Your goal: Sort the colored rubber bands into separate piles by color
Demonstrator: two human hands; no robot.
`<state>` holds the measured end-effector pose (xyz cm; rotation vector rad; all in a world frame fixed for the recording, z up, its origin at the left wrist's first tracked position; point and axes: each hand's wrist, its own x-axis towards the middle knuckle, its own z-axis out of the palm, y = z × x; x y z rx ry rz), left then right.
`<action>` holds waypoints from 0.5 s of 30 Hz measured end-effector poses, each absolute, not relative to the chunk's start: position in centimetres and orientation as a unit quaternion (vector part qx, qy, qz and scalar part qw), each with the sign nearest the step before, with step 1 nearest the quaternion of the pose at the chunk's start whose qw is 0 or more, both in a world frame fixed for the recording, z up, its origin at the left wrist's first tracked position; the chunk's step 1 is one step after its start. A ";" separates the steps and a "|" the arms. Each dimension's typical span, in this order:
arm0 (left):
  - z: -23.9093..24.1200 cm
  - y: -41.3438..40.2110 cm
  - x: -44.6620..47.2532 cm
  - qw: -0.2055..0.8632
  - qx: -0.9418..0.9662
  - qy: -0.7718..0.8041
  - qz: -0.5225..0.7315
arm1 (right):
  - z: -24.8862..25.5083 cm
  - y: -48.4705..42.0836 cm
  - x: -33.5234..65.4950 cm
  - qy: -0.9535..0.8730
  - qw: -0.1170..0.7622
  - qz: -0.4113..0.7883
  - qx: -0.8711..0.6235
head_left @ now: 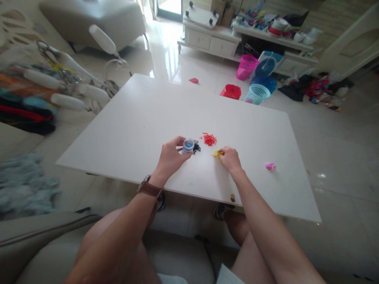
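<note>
My left hand (pixel 174 154) is wrapped round a small clear jar (pixel 188 146), its open mouth turned up and some blue showing inside. Right beside the jar lies a pile of small black pieces (pixel 196 147), partly hidden by it. My right hand (pixel 230 157) has its fingers pinched at a little heap of small yellow pieces (pixel 217 154); the fingertips cover part of it, and which pieces they grip is too small to tell. Beyond both hands sits a pile of small red pieces (pixel 209 139).
On the white table (pixel 166 102) a pink object (pixel 270 167) lies to the right, and a small brown-and-yellow item (pixel 232 197) near the front edge. Baskets, one pink (pixel 247 67) and one light blue (pixel 257 94), stand on the floor beyond. A white lamp (pixel 102 39) is at left.
</note>
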<state>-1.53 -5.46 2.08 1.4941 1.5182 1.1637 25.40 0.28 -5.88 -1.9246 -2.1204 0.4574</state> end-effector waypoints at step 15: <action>0.0 -5.9 0.6 0.367 0.631 0.574 0.370 | -0.9 -0.4 26.1 -0.399 0.541 0.465 -0.576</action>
